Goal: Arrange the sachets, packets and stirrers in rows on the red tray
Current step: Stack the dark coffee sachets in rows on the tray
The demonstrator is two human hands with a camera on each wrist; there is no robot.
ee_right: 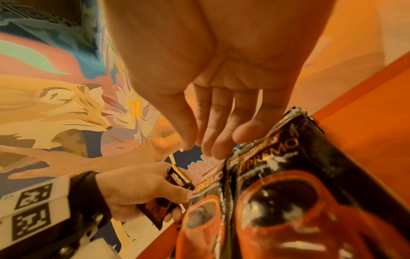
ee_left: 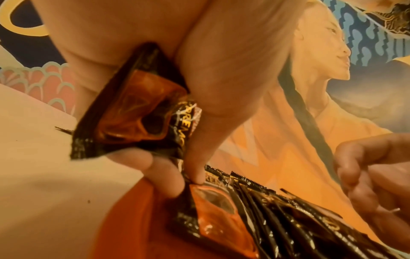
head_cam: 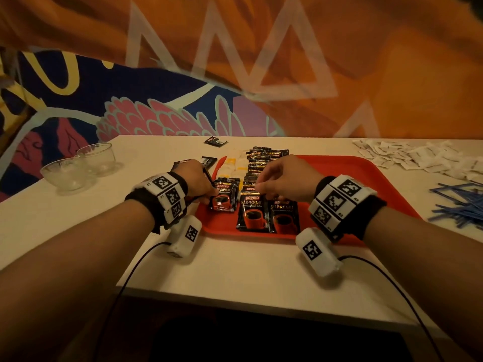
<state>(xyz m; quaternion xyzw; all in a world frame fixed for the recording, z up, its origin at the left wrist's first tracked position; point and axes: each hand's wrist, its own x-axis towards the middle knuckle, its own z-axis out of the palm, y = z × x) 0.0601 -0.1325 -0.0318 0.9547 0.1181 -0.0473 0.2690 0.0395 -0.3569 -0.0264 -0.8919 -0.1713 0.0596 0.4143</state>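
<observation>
The red tray (head_cam: 352, 173) holds rows of black coffee sachets (head_cam: 254, 215) and some yellow and white packets (head_cam: 235, 165) at its far left. My left hand (head_cam: 213, 192) grips a black coffee sachet (ee_left: 133, 113) against its palm. Its thumb and forefinger tips (ee_left: 197, 175) press on the top sachet of the left stack (head_cam: 223, 198). My right hand (head_cam: 258, 188) hovers over the middle row with fingers (ee_right: 213, 140) relaxed and nothing between them. Its tips are at the top edge of the overlapping sachets (ee_right: 266, 175).
A heap of white sachets (head_cam: 418, 158) and a pile of blue stirrers (head_cam: 460, 205) lie on the table right of the tray. Two glass bowls (head_cam: 68, 173) stand at the left. Loose black sachets (head_cam: 215, 141) lie beyond the tray.
</observation>
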